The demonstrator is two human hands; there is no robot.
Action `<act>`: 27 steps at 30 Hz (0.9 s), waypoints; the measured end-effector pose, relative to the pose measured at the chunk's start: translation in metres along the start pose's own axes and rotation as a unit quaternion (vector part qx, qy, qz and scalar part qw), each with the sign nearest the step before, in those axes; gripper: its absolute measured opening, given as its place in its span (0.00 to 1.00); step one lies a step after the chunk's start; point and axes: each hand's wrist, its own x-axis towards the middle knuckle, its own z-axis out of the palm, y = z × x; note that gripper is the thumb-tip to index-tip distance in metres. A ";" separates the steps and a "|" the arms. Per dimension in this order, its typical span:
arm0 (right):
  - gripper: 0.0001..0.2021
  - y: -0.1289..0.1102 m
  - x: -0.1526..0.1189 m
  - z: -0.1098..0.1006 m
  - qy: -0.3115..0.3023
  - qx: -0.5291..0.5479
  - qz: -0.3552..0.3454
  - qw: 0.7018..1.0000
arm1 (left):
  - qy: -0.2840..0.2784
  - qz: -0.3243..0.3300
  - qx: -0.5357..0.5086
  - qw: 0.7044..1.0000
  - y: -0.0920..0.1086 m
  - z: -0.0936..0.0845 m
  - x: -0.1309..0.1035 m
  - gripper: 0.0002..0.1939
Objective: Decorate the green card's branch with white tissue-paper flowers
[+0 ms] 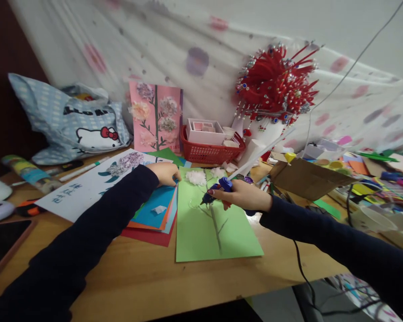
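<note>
My right hand (246,195) is wrapped round a blue hot glue gun (218,187), a long pale glue stick (258,154) slanting up from its back. Its nozzle is just above a light green sheet (198,237), beside a looped thread of glue. Drawn on the sheet is a grey-green stem (216,226) with side branches; a white fluffy flower (196,177) sits near its top. At the sheet's upper left edge, my left hand (163,173) has its fingers curled downward. Their tips are partly hidden, so what they grip or press cannot be made out.
Coloured paper (146,237) lies left of the sheet, beside a white flower picture (74,197). Behind stand a pink flower picture (147,129) and a red basket (204,154). Right are a cardboard box (310,179) and craft clutter. A black cable (298,259) hangs over the table edge.
</note>
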 end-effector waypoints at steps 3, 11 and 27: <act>0.33 -0.002 0.001 0.002 0.013 -0.024 0.027 0.999 | -0.007 0.004 0.025 1.000 0.001 -0.001 -0.001 0.23; 0.31 -0.007 0.001 0.001 0.034 -0.032 0.057 0.997 | -0.007 -0.005 0.014 1.000 0.000 -0.002 -0.002 0.24; 0.31 -0.012 0.012 -0.002 0.032 -0.043 0.034 0.998 | 0.001 -0.010 0.000 1.000 -0.003 0.003 0.003 0.23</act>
